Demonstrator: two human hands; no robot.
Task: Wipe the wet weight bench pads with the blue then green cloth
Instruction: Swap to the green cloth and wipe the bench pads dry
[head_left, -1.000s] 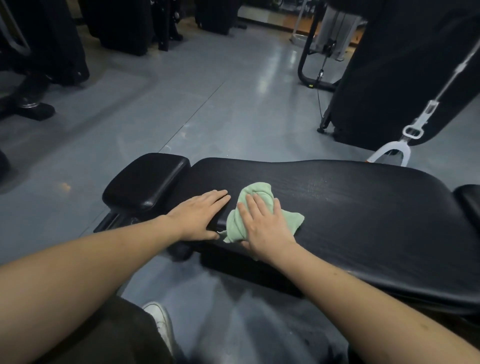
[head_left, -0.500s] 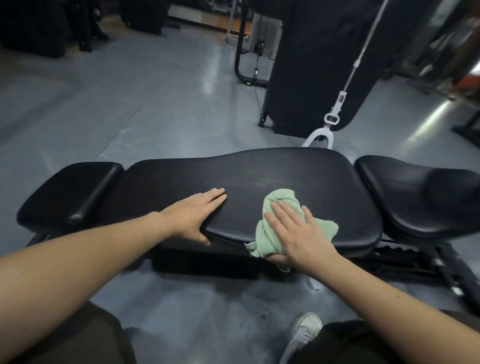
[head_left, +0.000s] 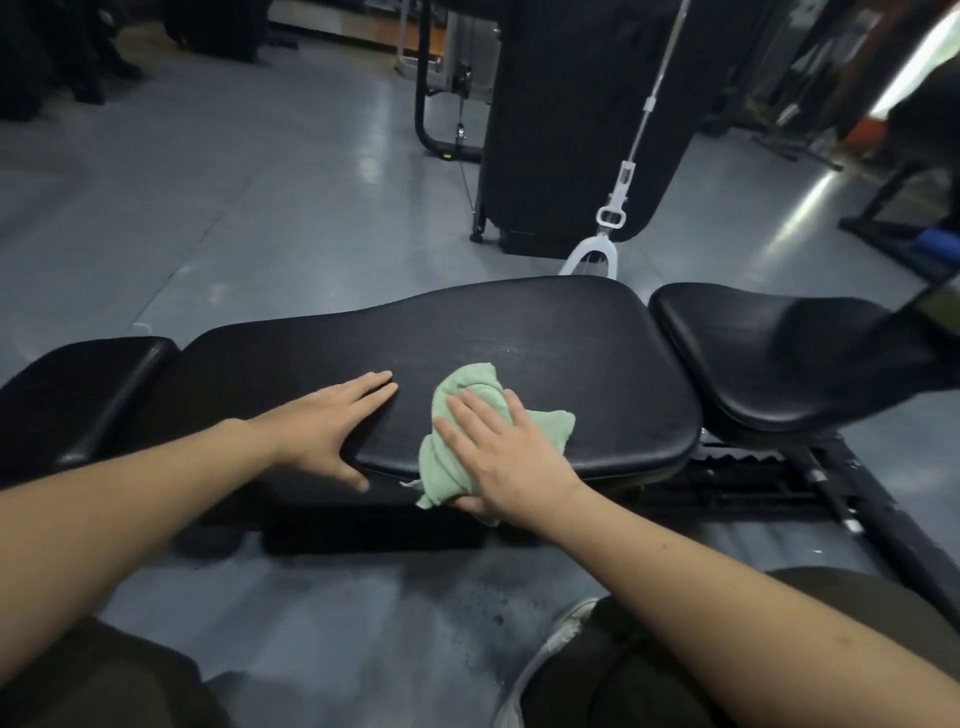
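Observation:
A black weight bench lies across the view, with a long middle pad, a small pad at the left and a seat pad at the right. A crumpled green cloth rests on the middle pad's near edge and hangs partly over it. My right hand presses flat on the cloth, thumb curled under the pad's edge. My left hand lies flat and open on the same pad, just left of the cloth. No blue cloth is visible.
The bench's black frame reaches toward the right. Behind the bench stands a black cable machine with a white handle hanging near the pad's far edge. Grey floor with damp spots surrounds it. My knees and a white shoe sit below.
The cloth and my right hand have slid right along the middle pad from its left end. My view turned right, bringing the seat pad into sight. My left hand stays flat on the pad.

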